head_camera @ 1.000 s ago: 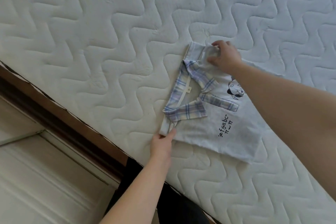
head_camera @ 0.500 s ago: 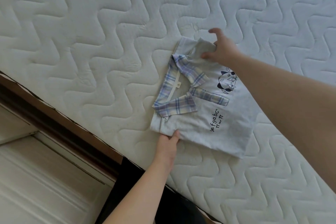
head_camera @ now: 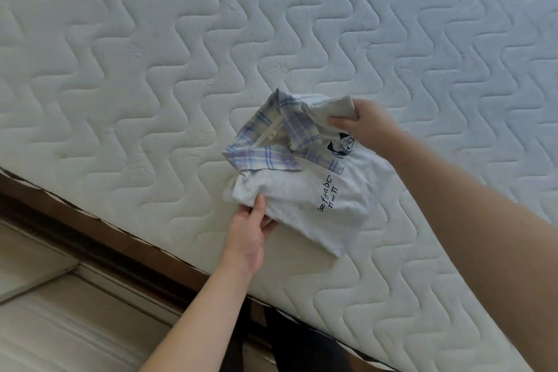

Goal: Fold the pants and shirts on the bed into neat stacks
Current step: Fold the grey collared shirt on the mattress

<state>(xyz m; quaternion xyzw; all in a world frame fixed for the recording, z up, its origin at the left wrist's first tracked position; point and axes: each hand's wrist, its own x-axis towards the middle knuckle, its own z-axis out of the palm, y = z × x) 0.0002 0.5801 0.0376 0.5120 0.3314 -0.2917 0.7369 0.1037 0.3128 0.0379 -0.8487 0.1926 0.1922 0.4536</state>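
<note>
item: folded shirt, pale grey-white with blue-and-cream plaid collar, dark cartoon print and lettering on the front; lies near the mattress's lower edge, at about 5 o'clock from the frame centre, collar end towards 10 o'clock, hem end towards 4 o'clock; upper corner and near corner both lifted and rumpled

left hand: enters from 6 o'clock, thumb on top and fingers curled beneath the shirt's near corner, pinching the fabric

right hand: enters from 3 o'clock, fingers curled round a bunched fold at the shirt's upper corner, just beside the collar

support: white quilted mattress with wavy stitching, filling most of the view

surround: dark wooden bed frame along the mattress edge at 7 o'clock; pale floor beyond it
</note>
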